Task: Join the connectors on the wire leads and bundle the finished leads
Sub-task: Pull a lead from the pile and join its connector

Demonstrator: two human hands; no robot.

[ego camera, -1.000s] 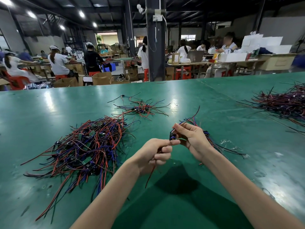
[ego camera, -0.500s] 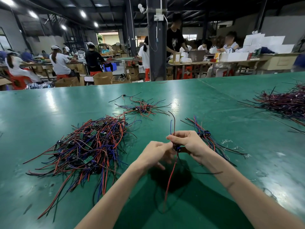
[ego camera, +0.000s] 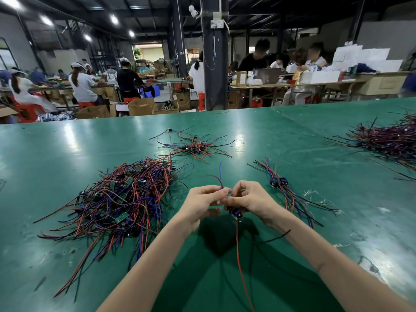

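Left hand (ego camera: 202,202) and right hand (ego camera: 253,199) meet fingertip to fingertip above the green table (ego camera: 292,136): the left, curled, pinches blue and red wire ends (ego camera: 220,176) that stick up past it; the right, likewise curled, grips a blue connector (ego camera: 236,213) from which a red lead (ego camera: 239,255) hangs. Just right of the hands lies a small group of joined leads (ego camera: 283,190); to their left, a large tangled heap of leads (ego camera: 121,199), with a smaller scatter (ego camera: 193,146) behind.

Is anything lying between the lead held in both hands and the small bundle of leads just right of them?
Nothing visible does. Only bare green table separates the held lead, at the right hand, from the small bundle.
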